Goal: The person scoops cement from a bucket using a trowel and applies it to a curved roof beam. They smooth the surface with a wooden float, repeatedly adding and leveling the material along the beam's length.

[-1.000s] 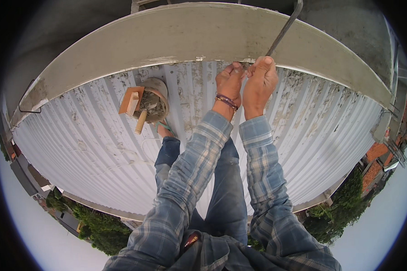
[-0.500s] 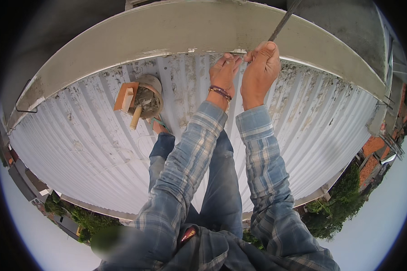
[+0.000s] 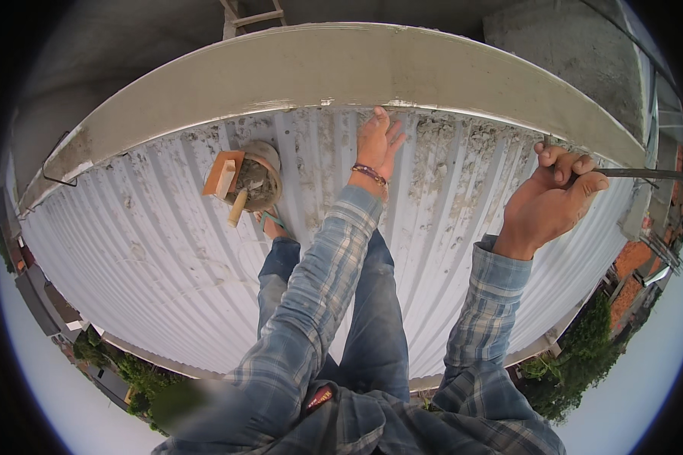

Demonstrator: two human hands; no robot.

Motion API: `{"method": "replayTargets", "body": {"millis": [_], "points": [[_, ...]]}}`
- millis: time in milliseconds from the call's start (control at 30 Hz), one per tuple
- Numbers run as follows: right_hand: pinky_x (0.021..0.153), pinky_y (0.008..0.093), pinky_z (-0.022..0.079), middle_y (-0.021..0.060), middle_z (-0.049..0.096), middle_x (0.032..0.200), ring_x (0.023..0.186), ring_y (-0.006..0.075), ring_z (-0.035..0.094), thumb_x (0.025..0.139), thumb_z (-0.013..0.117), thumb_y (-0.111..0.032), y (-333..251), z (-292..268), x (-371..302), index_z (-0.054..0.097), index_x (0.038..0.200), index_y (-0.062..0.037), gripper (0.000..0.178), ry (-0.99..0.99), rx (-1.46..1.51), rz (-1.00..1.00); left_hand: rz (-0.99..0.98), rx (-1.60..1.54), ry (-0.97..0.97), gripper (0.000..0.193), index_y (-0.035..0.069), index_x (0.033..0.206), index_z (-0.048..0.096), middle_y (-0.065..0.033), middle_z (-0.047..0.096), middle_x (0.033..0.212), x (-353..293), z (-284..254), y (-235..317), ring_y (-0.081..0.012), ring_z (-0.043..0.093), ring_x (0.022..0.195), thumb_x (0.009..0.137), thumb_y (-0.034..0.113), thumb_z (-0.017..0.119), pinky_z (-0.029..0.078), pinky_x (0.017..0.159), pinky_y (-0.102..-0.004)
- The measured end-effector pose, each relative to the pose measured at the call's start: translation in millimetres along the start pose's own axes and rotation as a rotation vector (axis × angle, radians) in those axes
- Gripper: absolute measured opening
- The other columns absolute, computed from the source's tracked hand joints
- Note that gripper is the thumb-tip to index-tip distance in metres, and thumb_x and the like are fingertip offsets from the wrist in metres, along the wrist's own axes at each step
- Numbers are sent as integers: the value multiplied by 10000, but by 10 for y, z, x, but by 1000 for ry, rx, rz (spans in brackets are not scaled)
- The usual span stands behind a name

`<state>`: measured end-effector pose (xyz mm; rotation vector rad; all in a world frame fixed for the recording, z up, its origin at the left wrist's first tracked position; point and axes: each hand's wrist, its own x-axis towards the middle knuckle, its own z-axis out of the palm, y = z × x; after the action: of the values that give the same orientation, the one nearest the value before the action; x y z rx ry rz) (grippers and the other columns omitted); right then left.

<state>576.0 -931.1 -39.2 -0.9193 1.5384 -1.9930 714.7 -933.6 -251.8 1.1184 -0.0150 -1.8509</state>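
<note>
Fingers of a person's right hand, the nearer one, gripped a dark rod stretching rightward, its long axis crosswise, at the right side of a ridged roof. The left hand, well apart, was loosely spread, nothing visible in it, near a grey wall's lower edge.

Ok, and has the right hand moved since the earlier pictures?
Yes, rightward: the right hand was near the middle of the long pale ledge and is now toward its right end, farther from the bucket.
</note>
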Motion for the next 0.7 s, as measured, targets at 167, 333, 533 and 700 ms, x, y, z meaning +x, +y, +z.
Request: {"method": "replayTargets", "body": {"millis": [167, 333, 533, 700], "points": [[776, 385, 437, -9, 324, 649, 643, 160, 448, 1023, 383, -474, -257, -1084, -316, 441, 828, -108, 419, 243, -191, 119, 29, -261, -134, 874, -25, 1491, 98, -255, 172, 1523, 58, -47, -130, -385, 234, 1421, 938, 448, 581, 279, 1143, -526], [682, 294, 433, -10, 319, 662, 655, 133, 429, 1039, 402, -371, 2, -1997, -784, 450, 843, -94, 343, 538, -408, 413, 27, -467, 50, 888, 54, 1502, 138, -232, 263, 1490, 32, -113, -251, -371, 280, 1401, 901, 509, 608, 255, 1144, -541], [519, 241, 363, -30, 469, 666, 609, 105, 519, 936, 526, -255, 1194, -2891, -1138, 562, 922, -127, 133, 421, -509, 1177, -252, -93, 571, 914, 62, 1476, 260, -211, 355, 1397, 228, -958, -601, -322, 438, 1254, 835, 571, 666, 372, 1054, -517], [426, 265, 338, -13, 508, 640, 548, 114, 528, 922, 545, -247, 2332, -3154, -1144, 630, 1018, -82, 209, 484, -567, 1325, -152, 582, 701, 806, 66, 1421, 378, -157, 540, 1223, 390, -1725, -450, -249, 546, 1110, 840, 536, 680, 449, 965, -421]]}}
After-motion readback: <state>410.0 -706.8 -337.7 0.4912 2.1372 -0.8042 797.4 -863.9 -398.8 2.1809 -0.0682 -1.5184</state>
